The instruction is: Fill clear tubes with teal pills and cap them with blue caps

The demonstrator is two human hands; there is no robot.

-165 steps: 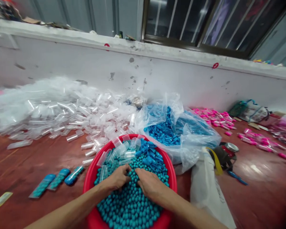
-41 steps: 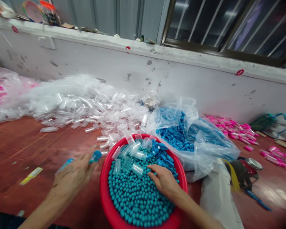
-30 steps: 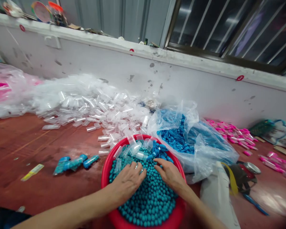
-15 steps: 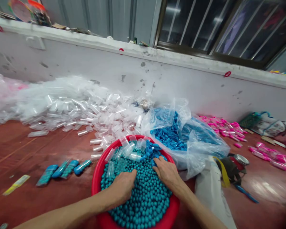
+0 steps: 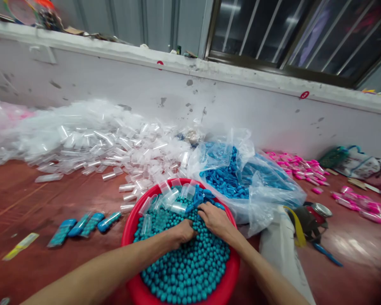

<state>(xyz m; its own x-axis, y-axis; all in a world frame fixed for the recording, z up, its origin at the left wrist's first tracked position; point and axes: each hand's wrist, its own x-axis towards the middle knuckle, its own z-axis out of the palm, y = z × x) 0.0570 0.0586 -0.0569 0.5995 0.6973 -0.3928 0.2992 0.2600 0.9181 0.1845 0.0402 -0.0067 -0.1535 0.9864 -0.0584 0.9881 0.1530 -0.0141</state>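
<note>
A red basin (image 5: 128, 231) is filled with small teal balls (image 5: 184, 271). My left hand (image 5: 181, 234) is over the middle of the balls, its fingers curled down among them; what they hold, if anything, is hidden. Just right of it, my right hand (image 5: 216, 219) is bent with its fingertips pointing down beside the blue caps (image 5: 200, 197). Whatever those fingers pinch is out of sight. Several clear plastic tubes (image 5: 171, 198) lie on the balls at the basin's far left side.
Behind the basin, a plastic bag (image 5: 266, 197) holds many blue caps. Clear tubes (image 5: 114, 144) form a heap along the wall. Filled tubes with blue caps (image 5: 62, 232) lie left on the red surface; pink pieces (image 5: 300, 167) lie right. A white sack (image 5: 281, 254) stands nearby.
My left hand has moved right and its fingers now reach among the balls. My right hand has shifted slightly left and back from the blue caps, coming closer to the left.
</note>
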